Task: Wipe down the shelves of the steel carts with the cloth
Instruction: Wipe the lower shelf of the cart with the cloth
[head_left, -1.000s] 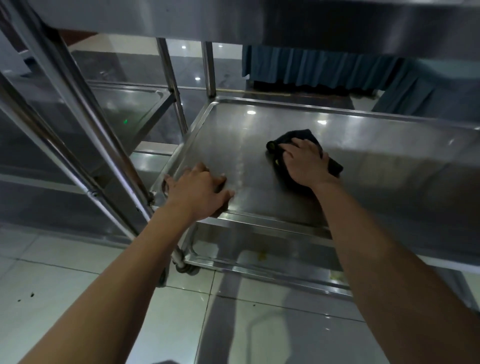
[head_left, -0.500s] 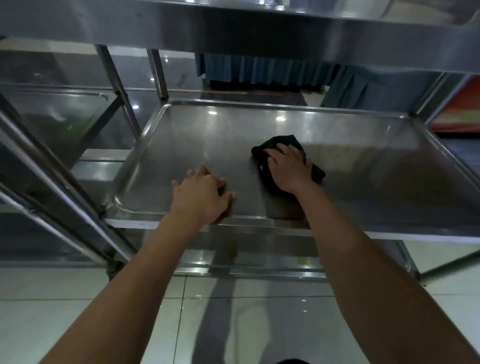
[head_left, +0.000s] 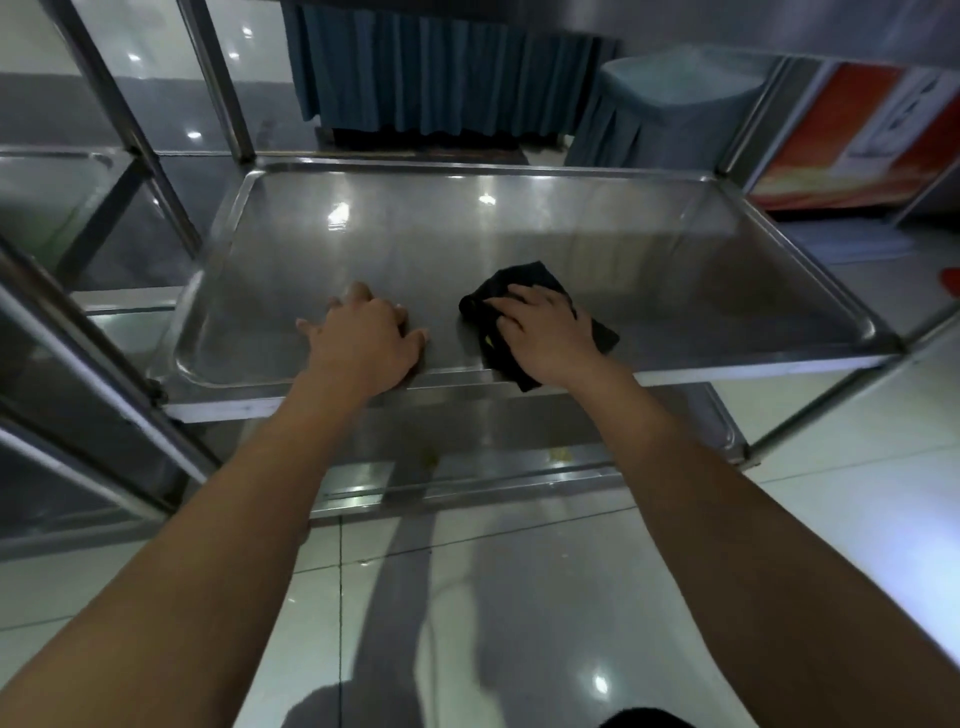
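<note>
So both hands are down on the middle shelf (head_left: 519, 218) of the steel cart. The right hand (head_left: 545, 332) sits flat on top of the black cloth (head_left: 524, 283), fingers straight and slightly fanned out, pressing it into the steel rather than gripping it. The cloth is bunched up near the front edge of the shelf, right of center, with 1 corner hanging just over the front lip under the wrist.

The left hand (head_left: 363, 338) is planted palm-down on the bare steel just beside it, close to the front rim, fingers spread with the thumb pointing toward the cloth. It holds nothing, and the 2 hands are near each other but not touching.

The shelf is a shallow tray with a raised rim and rounded corners, and ceiling lights reflect off it. Below it is the lower shelf (head_left: 467, 431), which has a couple of small yellowish specks on it. A second cart (head_left: 67, 208) stands to the left, its shelf at about the same height. Behind are a table with a blue pleated skirt (head_left: 441, 73), a covered chair (head_left: 670, 109), and a red-orange sign (head_left: 852, 140) off to the right. The floor (head_left: 519, 597) is glossy pale tile.
</note>
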